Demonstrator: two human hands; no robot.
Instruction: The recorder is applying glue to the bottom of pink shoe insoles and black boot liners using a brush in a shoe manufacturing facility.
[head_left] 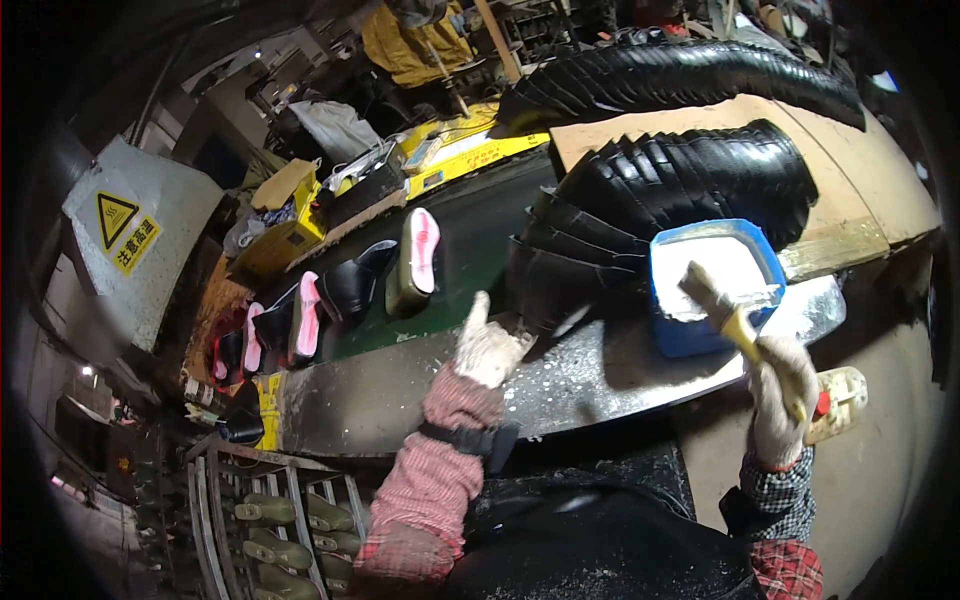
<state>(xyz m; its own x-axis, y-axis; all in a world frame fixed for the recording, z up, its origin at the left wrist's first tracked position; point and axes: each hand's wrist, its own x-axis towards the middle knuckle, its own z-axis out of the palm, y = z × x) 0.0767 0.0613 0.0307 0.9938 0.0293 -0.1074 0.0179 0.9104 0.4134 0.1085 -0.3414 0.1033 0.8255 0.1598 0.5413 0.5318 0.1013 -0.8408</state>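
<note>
My right hand [783, 395], in a whitish work glove, is closed round the yellow handle of a brush [738, 325]. The brush's bristles are over a blue square tub [690, 335] of thick white paste [712, 262]. In a stained glove, my left hand [490, 352] is above the bench's near edge, one digit pointing away from me and the others toward the right. Its fingertips are close to the nearest of the overlapping black shoe uppers [680, 180]; whether they touch cannot be made out.
Across the green belt [445, 318], shoe forms with pink-marked soles [421, 250] stand beside black uppers [347, 290]. Another row of black uppers [690, 78] lies farther back. A plastic jug [840, 403] is right of my right hand; a rack of olive shoe forms [275, 545] stands lower left.
</note>
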